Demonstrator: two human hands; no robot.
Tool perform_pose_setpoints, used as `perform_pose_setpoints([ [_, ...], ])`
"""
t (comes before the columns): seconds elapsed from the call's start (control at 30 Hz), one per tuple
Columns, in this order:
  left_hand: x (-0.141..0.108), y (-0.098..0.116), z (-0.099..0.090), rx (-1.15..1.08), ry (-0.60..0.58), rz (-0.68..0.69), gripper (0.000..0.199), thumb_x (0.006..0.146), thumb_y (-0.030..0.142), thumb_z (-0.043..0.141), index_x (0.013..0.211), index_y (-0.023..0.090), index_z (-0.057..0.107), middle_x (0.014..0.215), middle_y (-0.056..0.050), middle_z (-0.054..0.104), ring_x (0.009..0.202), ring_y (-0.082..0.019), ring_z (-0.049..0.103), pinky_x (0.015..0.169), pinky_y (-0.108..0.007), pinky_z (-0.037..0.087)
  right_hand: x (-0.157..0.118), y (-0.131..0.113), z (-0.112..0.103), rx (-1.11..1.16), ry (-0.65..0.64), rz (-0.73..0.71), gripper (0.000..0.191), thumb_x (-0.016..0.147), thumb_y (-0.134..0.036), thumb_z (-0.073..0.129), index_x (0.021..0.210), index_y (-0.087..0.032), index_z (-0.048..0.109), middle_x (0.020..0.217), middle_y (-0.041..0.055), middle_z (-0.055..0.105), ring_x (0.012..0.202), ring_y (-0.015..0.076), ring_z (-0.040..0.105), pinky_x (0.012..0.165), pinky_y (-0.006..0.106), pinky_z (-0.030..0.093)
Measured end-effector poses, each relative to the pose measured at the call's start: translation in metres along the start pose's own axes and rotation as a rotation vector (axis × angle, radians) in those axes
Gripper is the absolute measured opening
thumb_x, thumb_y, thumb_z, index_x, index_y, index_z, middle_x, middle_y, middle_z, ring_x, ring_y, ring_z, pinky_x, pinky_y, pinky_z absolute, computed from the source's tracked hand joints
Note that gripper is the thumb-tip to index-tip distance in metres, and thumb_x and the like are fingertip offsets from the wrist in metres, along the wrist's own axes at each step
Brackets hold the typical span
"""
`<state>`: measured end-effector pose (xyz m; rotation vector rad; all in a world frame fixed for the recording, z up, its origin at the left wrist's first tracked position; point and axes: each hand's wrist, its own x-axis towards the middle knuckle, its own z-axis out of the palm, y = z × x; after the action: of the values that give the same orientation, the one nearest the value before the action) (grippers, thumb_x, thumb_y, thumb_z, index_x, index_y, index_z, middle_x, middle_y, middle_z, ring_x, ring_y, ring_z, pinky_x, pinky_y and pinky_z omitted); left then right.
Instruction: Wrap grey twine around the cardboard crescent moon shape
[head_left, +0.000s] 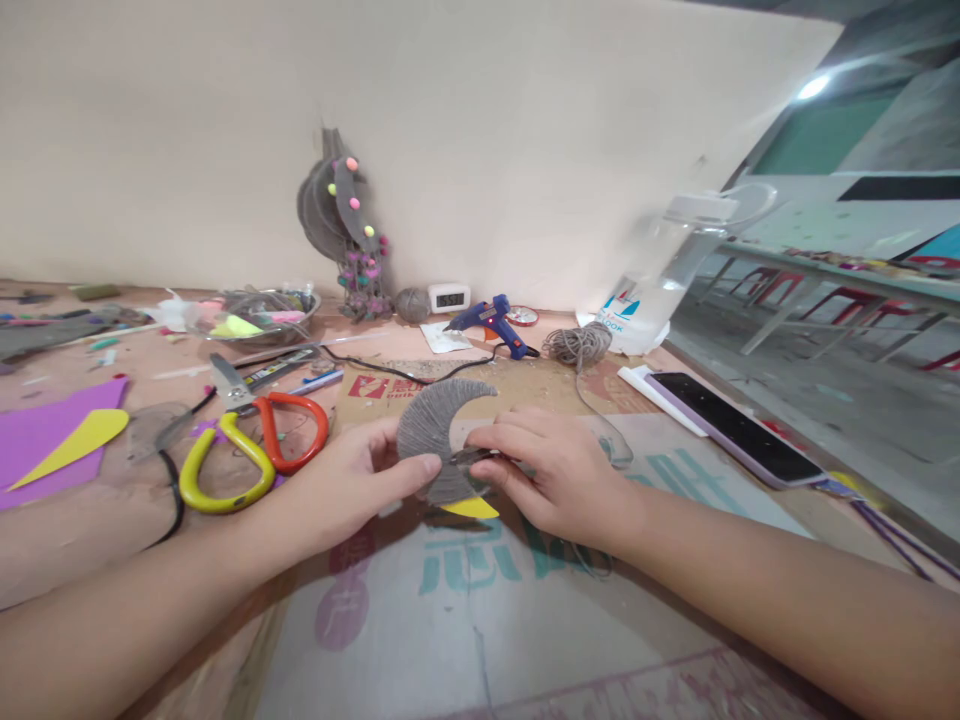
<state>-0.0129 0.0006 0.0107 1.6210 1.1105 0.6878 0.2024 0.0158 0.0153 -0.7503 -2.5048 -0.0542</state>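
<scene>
My left hand grips a crescent moon shape wound in grey yarn, the thumb lying on its front. The lower end of the crescent shows bare yellow. At the inner curve, my right hand is closed in a pinch on grey yarn; how the yarn lies between the fingers is partly hidden. Behind the right hand sits a loose ball of grey yarn, with a strand trailing down from it. Both hands are above a plastic-covered cardboard sheet.
Scissors with yellow and red handles lie left, near purple and yellow sheets. Farther back are a filled bowl, a blue glue gun and a small clock. A bottle and phone are right.
</scene>
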Motion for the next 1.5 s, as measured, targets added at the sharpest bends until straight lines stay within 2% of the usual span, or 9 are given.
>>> perform_pose_setpoints([
  [0.17, 0.0, 0.003, 0.001, -0.015, 0.005, -0.022, 0.021, 0.08, 0.038, 0.053, 0.083, 0.02, 0.062, 0.074, 0.002, 0.063, 0.066, -0.012, 0.054, 0.059, -0.021, 0.042, 0.001, 0.0, 0.0, -0.01, -0.005, -0.007, 0.02, 0.09, -0.029, 0.045, 0.096, -0.016, 0.058, 0.077, 0.0032, 0.059, 0.068, 0.0136, 0.048, 0.059, 0.024, 0.032],
  [0.57, -0.002, 0.004, 0.0, -0.04, -0.028, -0.018, 0.019, 0.081, 0.036, 0.054, 0.08, 0.019, 0.06, 0.069, 0.003, 0.059, 0.061, -0.01, 0.05, 0.057, -0.02, 0.039, 0.002, 0.0, -0.001, 0.003, -0.026, 0.002, 0.02, 0.09, -0.029, 0.045, 0.093, -0.017, 0.06, 0.075, 0.0029, 0.061, 0.068, 0.0136, 0.05, 0.058, 0.025, 0.033],
  [0.67, -0.001, 0.003, 0.001, -0.084, -0.004, 0.011, 0.017, 0.081, 0.034, 0.054, 0.077, 0.018, 0.059, 0.069, 0.003, 0.059, 0.063, -0.01, 0.051, 0.059, -0.019, 0.04, 0.001, 0.001, 0.001, 0.117, 0.021, 0.109, 0.02, 0.089, -0.03, 0.045, 0.094, -0.017, 0.059, 0.081, 0.004, 0.063, 0.071, 0.0141, 0.053, 0.062, 0.025, 0.037],
  [0.8, 0.001, 0.003, 0.004, -0.118, -0.006, 0.052, 0.015, 0.081, 0.033, 0.054, 0.083, 0.019, 0.061, 0.073, 0.003, 0.063, 0.067, -0.012, 0.055, 0.062, -0.021, 0.042, 0.002, 0.001, 0.003, 0.337, 0.087, 0.34, 0.022, 0.083, -0.034, 0.053, 0.097, -0.017, 0.056, 0.084, 0.0041, 0.063, 0.07, 0.0138, 0.055, 0.063, 0.025, 0.042],
  [0.93, 0.003, 0.0, 0.005, -0.132, -0.032, 0.086, 0.021, 0.08, 0.033, 0.056, 0.096, 0.02, 0.062, 0.088, -0.001, 0.067, 0.077, -0.015, 0.059, 0.068, -0.024, 0.044, 0.01, -0.002, 0.003, 0.562, 0.005, 0.549, 0.02, 0.079, -0.031, 0.057, 0.092, -0.016, 0.06, 0.08, 0.0018, 0.064, 0.067, 0.0125, 0.056, 0.059, 0.023, 0.044],
  [1.0, 0.004, -0.003, 0.005, -0.156, -0.02, 0.098, 0.024, 0.077, 0.032, 0.06, 0.096, 0.019, 0.061, 0.088, -0.001, 0.067, 0.076, -0.015, 0.059, 0.068, -0.024, 0.044, 0.013, -0.004, 0.003, 0.62, -0.068, 0.584, 0.018, 0.08, -0.029, 0.054, 0.087, -0.016, 0.064, 0.075, 0.0009, 0.063, 0.065, 0.0118, 0.055, 0.058, 0.022, 0.042],
  [1.27, 0.004, -0.006, 0.008, -0.186, 0.073, 0.171, 0.023, 0.074, 0.035, 0.062, 0.085, 0.016, 0.056, 0.069, 0.002, 0.058, 0.061, -0.012, 0.053, 0.059, -0.024, 0.042, 0.007, -0.01, 0.005, 0.441, -0.158, 0.418, 0.016, 0.078, -0.029, 0.056, 0.071, -0.015, 0.061, 0.06, -0.0032, 0.05, 0.056, 0.0087, 0.043, 0.052, 0.019, 0.032],
  [1.4, 0.004, -0.003, 0.009, -0.102, 0.201, 0.208, 0.034, 0.082, 0.046, 0.048, 0.066, 0.016, 0.051, 0.057, 0.004, 0.049, 0.055, -0.011, 0.048, 0.055, -0.022, 0.038, 0.006, -0.016, 0.006, 0.392, -0.147, 0.361, 0.013, 0.076, -0.026, 0.056, 0.069, -0.015, 0.059, 0.06, -0.0035, 0.049, 0.056, 0.0085, 0.043, 0.051, 0.018, 0.031],
  [1.5, 0.006, -0.004, 0.009, -0.084, 0.216, 0.197, 0.039, 0.082, 0.05, 0.045, 0.062, 0.016, 0.05, 0.055, 0.004, 0.046, 0.053, -0.011, 0.046, 0.052, -0.022, 0.036, 0.006, -0.02, 0.007, 0.373, -0.15, 0.332, 0.01, 0.075, -0.024, 0.056, 0.072, -0.015, 0.06, 0.061, -0.0029, 0.051, 0.056, 0.009, 0.045, 0.052, 0.018, 0.032],
])
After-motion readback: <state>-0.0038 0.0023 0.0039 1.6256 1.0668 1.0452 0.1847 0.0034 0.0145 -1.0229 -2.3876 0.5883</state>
